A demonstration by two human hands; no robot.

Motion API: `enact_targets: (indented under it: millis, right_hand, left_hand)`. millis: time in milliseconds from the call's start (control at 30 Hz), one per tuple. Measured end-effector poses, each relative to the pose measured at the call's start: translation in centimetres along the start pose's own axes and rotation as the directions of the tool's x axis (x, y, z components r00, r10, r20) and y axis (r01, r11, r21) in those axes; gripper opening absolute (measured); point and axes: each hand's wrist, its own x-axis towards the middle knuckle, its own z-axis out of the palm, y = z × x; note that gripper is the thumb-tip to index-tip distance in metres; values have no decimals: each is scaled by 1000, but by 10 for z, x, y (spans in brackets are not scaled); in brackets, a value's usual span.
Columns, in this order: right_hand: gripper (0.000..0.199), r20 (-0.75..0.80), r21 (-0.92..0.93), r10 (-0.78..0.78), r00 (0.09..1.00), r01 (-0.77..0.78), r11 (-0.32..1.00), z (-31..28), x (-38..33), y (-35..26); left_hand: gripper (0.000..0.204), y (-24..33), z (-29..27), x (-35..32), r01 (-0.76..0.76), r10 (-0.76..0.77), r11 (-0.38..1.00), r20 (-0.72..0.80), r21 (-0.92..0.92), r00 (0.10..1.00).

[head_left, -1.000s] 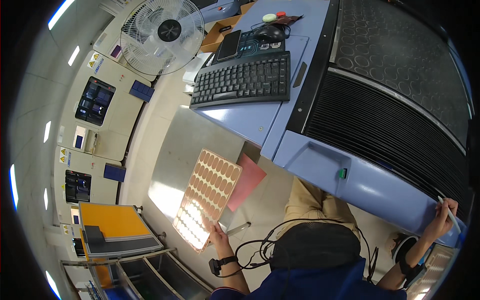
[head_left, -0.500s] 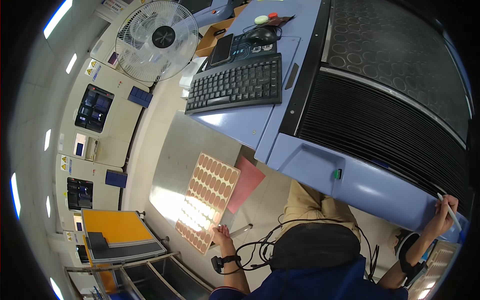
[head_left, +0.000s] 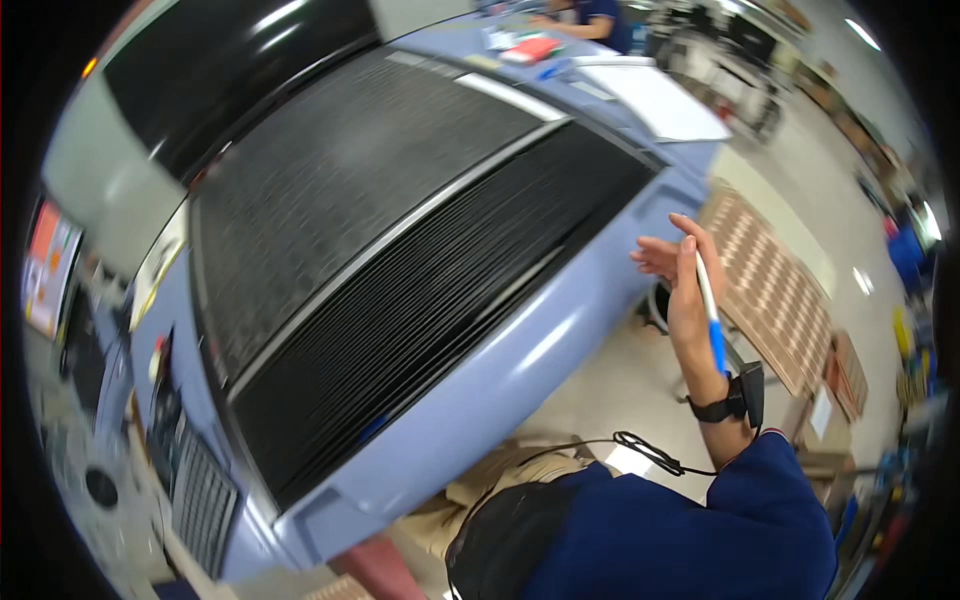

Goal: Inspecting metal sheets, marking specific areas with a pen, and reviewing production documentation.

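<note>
My right hand (head_left: 688,300) is raised beside the right end of the blue machine's front edge (head_left: 540,345). It holds a slim white and blue pen (head_left: 710,310) against the thumb side, while several other fingers stretch out in the air. Just past the hand lies a large copper-coloured sheet (head_left: 765,290) with rows of oblong shapes. A black band with a small device (head_left: 742,396) circles my right wrist. My left hand is out of the picture.
The machine's black ribbed cover (head_left: 450,270) and dark bed (head_left: 350,180) fill the middle. White sheets (head_left: 655,95) lie on its far right corner. Another person (head_left: 600,22) is at the far end. A keyboard (head_left: 203,500) sits at lower left; a cable (head_left: 650,450) trails by my waist.
The view has swung to the right. My left hand, earlier at the edge of a patterned sheet, has left the picture. My right hand still holds the pen, now raised off the machine's edge.
</note>
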Motion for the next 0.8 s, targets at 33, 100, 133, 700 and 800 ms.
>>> enact_targets:
  millis: [33, 100, 133, 700, 800]
  right_hand:
    - [37, -86, -157, -51, 995, 37, 987, -38, 14, 10]
    - [34, -37, -740, -271, 962, 156, 654, -154, 24, 44]
    - [32, -117, -842, -80, 990, -56, 537, -205, 21, 48]
    - [45, -170, -980, -148, 974, -184, -81, -316, -83, 63]
    - [43, -303, -953, -366, 880, -284, 105, -324, -36, -4]
  left_hand:
    - [24, 31, 11, 5, -49, 49, 998, 0, -32, 999]
    - [25, 75, 24, 23, -140, 139, 986, -16, -94, 990]
    - [26, 93, 30, 32, -180, 179, 976, -22, -122, 984]
    - [20, 323, 100, 76, -404, 497, 699, -6, -590, 868]
    - [15, 371, 154, 61, -395, 652, 611, 152, -686, 743]
